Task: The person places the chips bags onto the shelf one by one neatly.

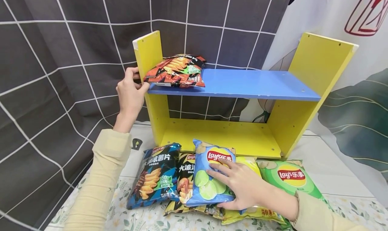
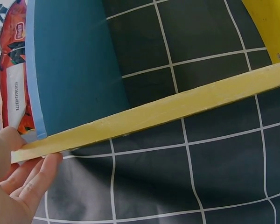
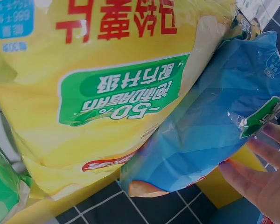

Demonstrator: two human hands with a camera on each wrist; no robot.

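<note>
My left hand [image 1: 131, 91] grips the front edge of the yellow left side panel [image 2: 144, 114] of a shelf, thumb on the inner side and fingers outside. Close by the thumb, a red and black chip bag [image 1: 177, 71] lies on the blue shelf board [image 1: 251, 84]. My right hand [image 1: 242, 182] holds a light blue Lay's chip bag [image 1: 201, 163] at its right side, fingers across the front and thumb near the lower edge. This bag overlaps a black and yellow chip bag [image 1: 185, 187] and a yellow chip bag [image 3: 42, 88].
A dark blue chip bag [image 1: 157, 177] lies to the left and a green Lay's bag [image 1: 291, 177] to the right. The shelf's yellow bottom board [image 1: 218, 133] stands behind them. A dark gridded curtain [image 1: 75, 56] hangs at the left and back. Floral cloth [image 1: 121, 214] covers the front.
</note>
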